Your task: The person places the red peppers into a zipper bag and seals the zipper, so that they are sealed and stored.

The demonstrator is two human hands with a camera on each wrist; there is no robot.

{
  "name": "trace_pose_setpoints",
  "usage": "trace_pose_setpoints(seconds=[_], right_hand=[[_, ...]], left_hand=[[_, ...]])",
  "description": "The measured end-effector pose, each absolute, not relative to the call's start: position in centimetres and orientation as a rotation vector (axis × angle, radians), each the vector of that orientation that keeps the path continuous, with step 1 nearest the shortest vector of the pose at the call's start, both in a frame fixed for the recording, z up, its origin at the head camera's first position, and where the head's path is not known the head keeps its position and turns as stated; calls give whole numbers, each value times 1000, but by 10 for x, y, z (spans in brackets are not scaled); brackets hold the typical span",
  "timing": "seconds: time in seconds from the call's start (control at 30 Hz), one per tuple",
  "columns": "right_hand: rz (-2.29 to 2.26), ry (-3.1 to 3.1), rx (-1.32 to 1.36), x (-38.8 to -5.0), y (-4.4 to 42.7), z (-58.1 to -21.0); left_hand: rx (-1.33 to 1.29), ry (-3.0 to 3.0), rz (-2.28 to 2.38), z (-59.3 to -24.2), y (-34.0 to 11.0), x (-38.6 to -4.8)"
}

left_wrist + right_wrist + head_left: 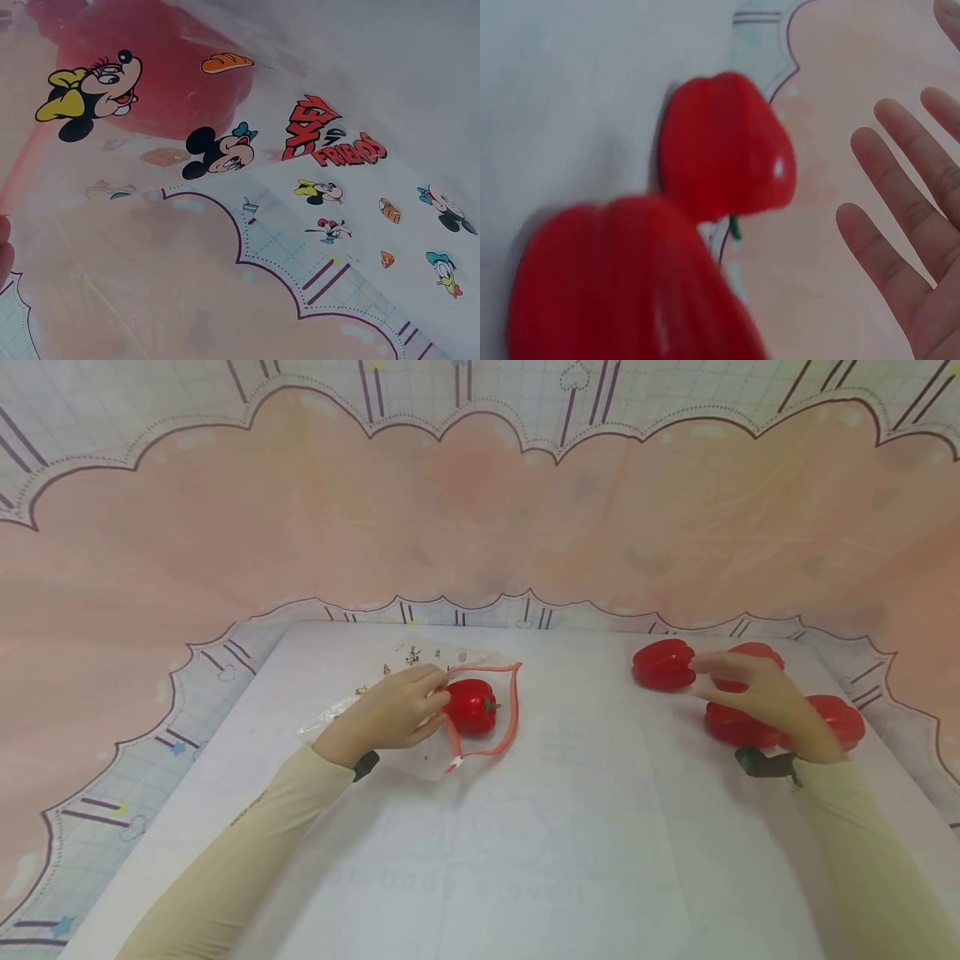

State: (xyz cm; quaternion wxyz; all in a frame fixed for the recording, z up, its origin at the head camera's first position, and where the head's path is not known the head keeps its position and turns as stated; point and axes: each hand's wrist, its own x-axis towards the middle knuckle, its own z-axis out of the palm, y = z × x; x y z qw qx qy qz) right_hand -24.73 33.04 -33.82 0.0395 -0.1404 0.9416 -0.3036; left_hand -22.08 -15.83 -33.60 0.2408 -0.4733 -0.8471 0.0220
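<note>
Head: the left hand (401, 706) pinches one flimsy plastic bag (514, 697) by its rim; one bell pepper (471, 707) lies in its mouth. At the bag's 3 o'clock lie four more peppers (662, 665), likely light, firm, slippery, best gripped mid-body; the right hand (757, 689), fingers parted, holds none. Left wrist: one pepper shows through at 11 o'clock. Right wrist: two peppers; spread fingers at 3 o'clock.

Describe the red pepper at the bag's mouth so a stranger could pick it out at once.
On the white table, find the left hand gripping a clear printed bag. There, framed by the bag's red rim, lies the red pepper. Its green stem shows, and it lies apart from the four peppers by the right hand.
</note>
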Motion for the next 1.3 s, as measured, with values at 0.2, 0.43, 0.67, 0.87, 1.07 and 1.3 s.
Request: trace_pose_setpoints(seconds=[0.2, 0.43, 0.67, 0.87, 1.07, 1.3], right_hand=[[-896, 2893, -370, -247, 346, -344], [-857, 2869, -300, -247, 361, -350], [-867, 2857, -316, -246, 372, -355], [-864, 2854, -280, -249, 379, -360], [-825, 2838, -251, -249, 388, -363], [-800, 2798, -210, -247, 392, -365]], left_hand=[[-1297, -2321, 49, -336, -158, -221], [-1298, -2323, 43, -338, -159, -221], [-1302, -2324, 34, -338, -160, -221], [-1296, -2346, 35, -338, -161, -220], [-1298, -2348, 32, -339, -161, -221], [-1295, -2341, 39, -339, -162, -221]])
